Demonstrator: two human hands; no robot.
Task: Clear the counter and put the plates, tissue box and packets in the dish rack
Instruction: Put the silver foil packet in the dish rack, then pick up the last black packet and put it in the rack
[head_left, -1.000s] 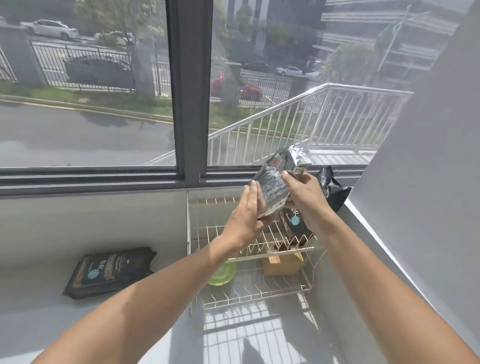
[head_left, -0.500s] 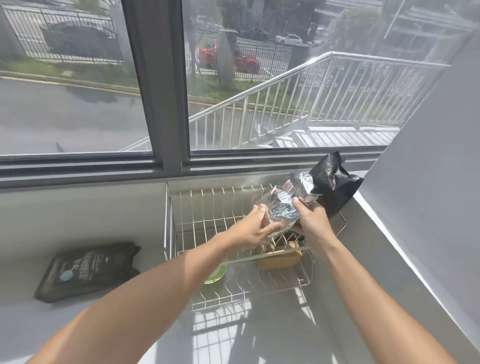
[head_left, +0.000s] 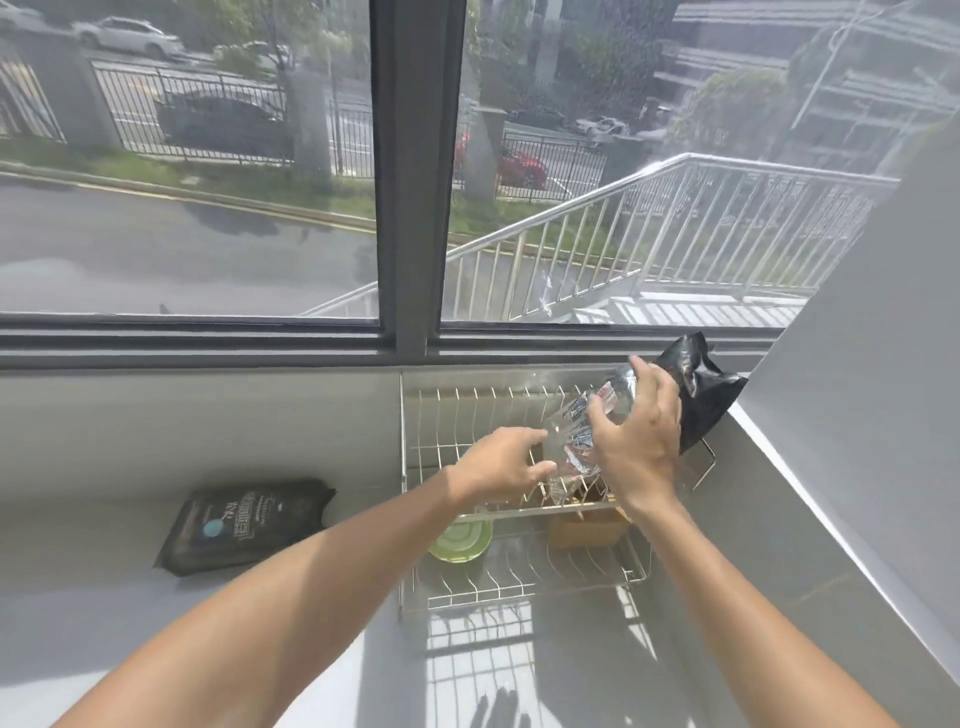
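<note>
My right hand (head_left: 636, 447) gripped the silver packet (head_left: 587, 421) from above, tilted over the dish rack (head_left: 519, 587) so it would slot beside the black packet (head_left: 698, 392); my left hand (head_left: 501, 462) was loosely open, fingertips steadying its lower end; another dark packet (head_left: 249, 522) lay on the counter (head_left: 78, 623), still waiting.

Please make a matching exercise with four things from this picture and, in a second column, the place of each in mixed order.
Things:
1. shiny silver foil packet
2. flat black packet with a blue dot
3. round green plate
4. crumpled black bag

Places:
A. lower level of the wire dish rack
B. on the counter, left of the rack
C. rack's far right corner
D. under the right hand

Pairs: 1-D, 2-B, 3-A, 4-C
</note>
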